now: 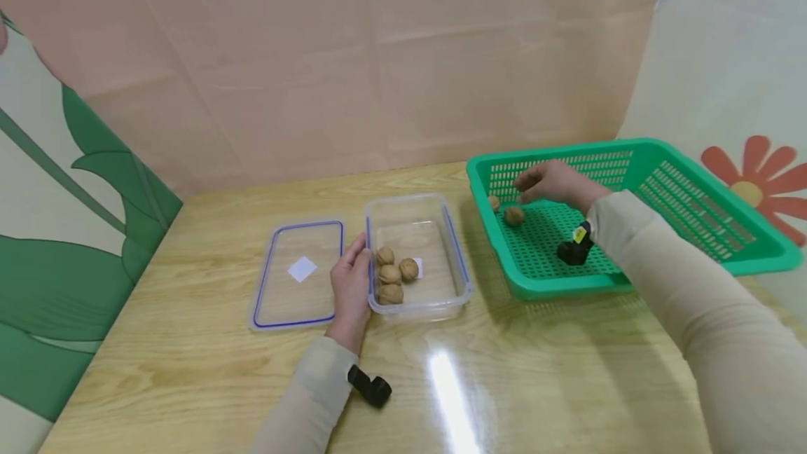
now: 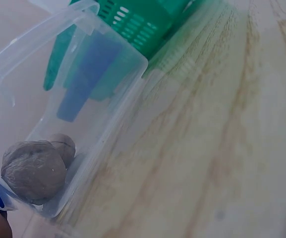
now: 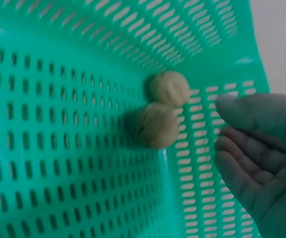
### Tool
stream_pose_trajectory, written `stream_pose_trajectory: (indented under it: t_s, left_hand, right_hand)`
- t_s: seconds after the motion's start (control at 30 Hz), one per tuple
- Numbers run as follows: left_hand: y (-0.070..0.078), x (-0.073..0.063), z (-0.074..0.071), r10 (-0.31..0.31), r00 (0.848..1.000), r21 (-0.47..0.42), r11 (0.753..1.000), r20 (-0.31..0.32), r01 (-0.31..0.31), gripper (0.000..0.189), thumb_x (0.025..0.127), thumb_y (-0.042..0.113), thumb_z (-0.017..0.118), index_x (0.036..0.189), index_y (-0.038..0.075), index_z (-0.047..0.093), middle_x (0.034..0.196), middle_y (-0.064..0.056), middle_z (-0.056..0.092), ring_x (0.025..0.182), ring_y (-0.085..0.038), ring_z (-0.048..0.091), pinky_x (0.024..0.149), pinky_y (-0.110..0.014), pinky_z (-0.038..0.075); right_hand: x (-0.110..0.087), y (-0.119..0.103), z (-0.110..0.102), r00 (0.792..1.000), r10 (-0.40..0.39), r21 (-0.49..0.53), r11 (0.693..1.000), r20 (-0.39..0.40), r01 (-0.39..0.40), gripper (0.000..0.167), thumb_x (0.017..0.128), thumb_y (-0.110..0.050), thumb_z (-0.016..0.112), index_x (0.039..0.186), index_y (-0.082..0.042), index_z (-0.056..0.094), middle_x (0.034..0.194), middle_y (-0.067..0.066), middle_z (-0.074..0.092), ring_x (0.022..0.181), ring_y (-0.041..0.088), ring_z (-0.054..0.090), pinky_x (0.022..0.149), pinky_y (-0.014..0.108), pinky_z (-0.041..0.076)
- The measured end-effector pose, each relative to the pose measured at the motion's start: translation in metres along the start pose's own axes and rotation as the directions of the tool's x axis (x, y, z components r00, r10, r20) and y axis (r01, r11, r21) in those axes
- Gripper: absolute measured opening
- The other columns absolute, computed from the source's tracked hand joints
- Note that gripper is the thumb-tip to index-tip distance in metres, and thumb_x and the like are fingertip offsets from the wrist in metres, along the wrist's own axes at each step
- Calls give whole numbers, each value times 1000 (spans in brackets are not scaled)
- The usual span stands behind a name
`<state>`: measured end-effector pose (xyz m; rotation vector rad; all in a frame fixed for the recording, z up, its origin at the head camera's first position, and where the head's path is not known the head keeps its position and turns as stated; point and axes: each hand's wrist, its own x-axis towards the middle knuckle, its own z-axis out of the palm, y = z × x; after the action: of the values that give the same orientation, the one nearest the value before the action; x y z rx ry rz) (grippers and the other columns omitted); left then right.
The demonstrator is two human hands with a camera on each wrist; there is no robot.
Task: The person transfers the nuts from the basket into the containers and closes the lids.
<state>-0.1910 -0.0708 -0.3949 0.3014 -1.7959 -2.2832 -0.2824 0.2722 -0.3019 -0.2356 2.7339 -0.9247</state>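
Several walnuts (image 1: 390, 274) lie along the left side of a clear plastic box (image 1: 435, 293) with blue edging. My left hand (image 1: 350, 289) rests against the box's left wall, its fingers extended along the side. In the left wrist view, walnuts (image 2: 33, 171) show through the box wall, with only a bit of that hand at the lower left corner. My right hand (image 1: 555, 184) hovers inside a green basket (image 1: 526, 284); thumb and fingers (image 3: 232, 111) are apart with nothing between them. Two walnuts (image 3: 157, 125) sit together in the basket's corner, just beyond the fingertips.
The box's clear lid (image 1: 298, 314), with a blue seal and a white square label (image 1: 302, 269), lies flat left of the box on the wooden table (image 1: 195, 370). A pink covering (image 1: 284, 69) hangs behind the table. The basket's raised rim surrounds the right hand.
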Motion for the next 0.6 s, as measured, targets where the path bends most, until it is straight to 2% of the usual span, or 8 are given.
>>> stream_pose_trajectory:
  t_s: [0.13,0.37,0.6]
  left_hand:
    - [-1,-1,-1,1,1000,14,1000,-15,-1,36,87,5,54,123,4,59,132,-11,53,127,-22,44,105,-33,39]
    - [0,-1,-1,15,1000,15,1000,-13,-15,36,88,6,53,123,3,58,132,-12,54,126,-23,45,105,-35,39]
    - [0,-4,-1,2,1000,12,1000,-6,-2,36,88,5,53,123,3,58,132,-12,53,126,-22,44,106,-33,38]
  right_hand:
    - [1,8,3,998,-16,-17,1000,53,17,47,81,-10,68,122,8,53,122,28,54,110,39,52,93,53,45]
    - [3,8,10,993,-13,-57,998,120,20,48,81,-11,68,124,7,53,122,27,54,112,39,50,92,52,46]
    - [2,11,17,991,-1,-124,992,134,18,50,81,-8,68,124,9,51,119,28,55,108,40,52,86,49,50]
